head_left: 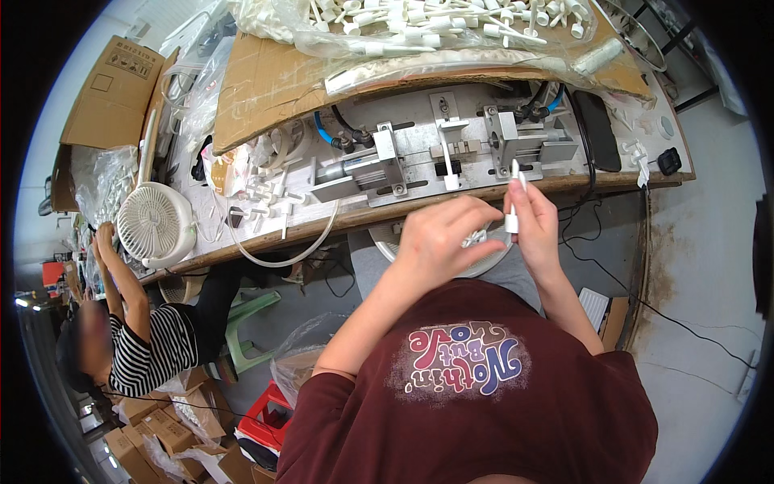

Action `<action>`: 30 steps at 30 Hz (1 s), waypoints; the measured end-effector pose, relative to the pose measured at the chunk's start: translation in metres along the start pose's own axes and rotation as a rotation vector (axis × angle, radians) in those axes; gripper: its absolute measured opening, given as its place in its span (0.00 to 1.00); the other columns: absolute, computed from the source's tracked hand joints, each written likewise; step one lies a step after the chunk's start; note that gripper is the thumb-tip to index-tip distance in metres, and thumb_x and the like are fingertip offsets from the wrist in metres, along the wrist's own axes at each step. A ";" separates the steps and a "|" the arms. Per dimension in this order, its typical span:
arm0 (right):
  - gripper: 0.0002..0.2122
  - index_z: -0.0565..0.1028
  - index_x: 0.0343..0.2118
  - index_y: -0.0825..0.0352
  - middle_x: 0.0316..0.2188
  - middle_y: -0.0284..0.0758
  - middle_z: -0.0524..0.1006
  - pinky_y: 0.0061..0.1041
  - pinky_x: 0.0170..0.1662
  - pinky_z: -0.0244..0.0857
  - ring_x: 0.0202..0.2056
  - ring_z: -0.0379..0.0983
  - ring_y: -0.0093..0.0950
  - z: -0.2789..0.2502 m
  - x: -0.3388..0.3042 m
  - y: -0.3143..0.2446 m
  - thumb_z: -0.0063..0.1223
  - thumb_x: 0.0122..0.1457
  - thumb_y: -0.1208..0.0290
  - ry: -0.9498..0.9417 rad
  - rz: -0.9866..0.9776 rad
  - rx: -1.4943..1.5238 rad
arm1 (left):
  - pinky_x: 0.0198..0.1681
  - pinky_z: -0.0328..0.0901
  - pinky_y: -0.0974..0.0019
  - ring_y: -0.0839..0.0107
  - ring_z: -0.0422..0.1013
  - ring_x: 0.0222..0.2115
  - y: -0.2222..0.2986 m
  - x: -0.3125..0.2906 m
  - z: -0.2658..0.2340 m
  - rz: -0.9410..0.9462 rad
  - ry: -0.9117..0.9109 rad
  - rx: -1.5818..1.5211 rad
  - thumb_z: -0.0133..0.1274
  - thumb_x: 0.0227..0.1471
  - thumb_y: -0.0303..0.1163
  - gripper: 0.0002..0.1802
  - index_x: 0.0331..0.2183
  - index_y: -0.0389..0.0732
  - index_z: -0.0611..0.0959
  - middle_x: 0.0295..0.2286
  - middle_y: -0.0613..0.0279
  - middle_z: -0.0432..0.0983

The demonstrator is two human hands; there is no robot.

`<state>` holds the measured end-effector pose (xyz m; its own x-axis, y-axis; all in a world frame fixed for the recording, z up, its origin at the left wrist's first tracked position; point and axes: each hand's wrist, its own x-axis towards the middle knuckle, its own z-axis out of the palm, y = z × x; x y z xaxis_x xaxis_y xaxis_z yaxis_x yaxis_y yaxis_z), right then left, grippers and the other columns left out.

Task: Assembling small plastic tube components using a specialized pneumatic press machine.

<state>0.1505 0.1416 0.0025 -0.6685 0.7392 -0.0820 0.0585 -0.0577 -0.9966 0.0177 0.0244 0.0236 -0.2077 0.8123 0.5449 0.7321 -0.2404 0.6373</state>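
My right hand (534, 224) grips a white cap with a slim pointed stem (513, 219), held upright between thumb and fingers. Close beside it on the left, my left hand (443, 242) has its fingers and thumb spread; nothing shows in its grasp. Under both hands, a white round basin (488, 268) sits at my lap, with several small white pieces (474, 239) partly hidden by the left hand. Just beyond the hands stands a metal bench fixture (387, 165) with two facing cylinder blocks. A white stemmed piece (448, 153) is in its middle.
White capped parts (419, 24) heap on a cardboard sheet (266, 81) over the bench. More white pieces (270, 198) lie left of the fixture, near a white fan (156, 223). A black phone (597, 129) lies right. A co-worker (153, 339) sits at far left.
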 end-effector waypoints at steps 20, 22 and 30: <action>0.17 0.69 0.30 0.65 0.11 0.23 0.58 0.14 0.18 0.45 0.14 0.51 0.11 0.008 0.011 0.015 0.32 0.71 0.60 -0.058 -0.052 0.097 | 0.28 0.71 0.67 0.67 0.76 0.27 -0.025 -0.011 0.005 -0.167 0.114 0.380 0.61 0.44 0.23 0.15 0.38 0.39 0.83 0.37 0.63 0.77; 0.17 0.67 0.28 0.64 0.11 0.24 0.60 0.15 0.18 0.45 0.14 0.51 0.12 0.004 0.010 0.012 0.31 0.71 0.60 -0.066 -0.029 0.101 | 0.29 0.71 0.66 0.68 0.76 0.27 -0.034 -0.011 0.008 -0.107 0.125 0.478 0.61 0.44 0.24 0.15 0.38 0.39 0.83 0.40 0.63 0.77; 0.15 0.69 0.30 0.67 0.16 0.27 0.65 0.14 0.25 0.54 0.19 0.59 0.13 0.006 0.003 0.002 0.36 0.70 0.62 -0.110 -0.011 0.145 | 0.30 0.72 0.64 0.63 0.78 0.26 -0.037 -0.002 0.011 -0.217 -0.068 0.585 0.61 0.42 0.27 0.14 0.37 0.39 0.84 0.46 0.61 0.78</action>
<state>0.1441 0.1395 -0.0002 -0.7462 0.6627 -0.0630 -0.0514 -0.1517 -0.9871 -0.0018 0.0379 -0.0068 -0.3641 0.8465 0.3885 0.9157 0.2493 0.3151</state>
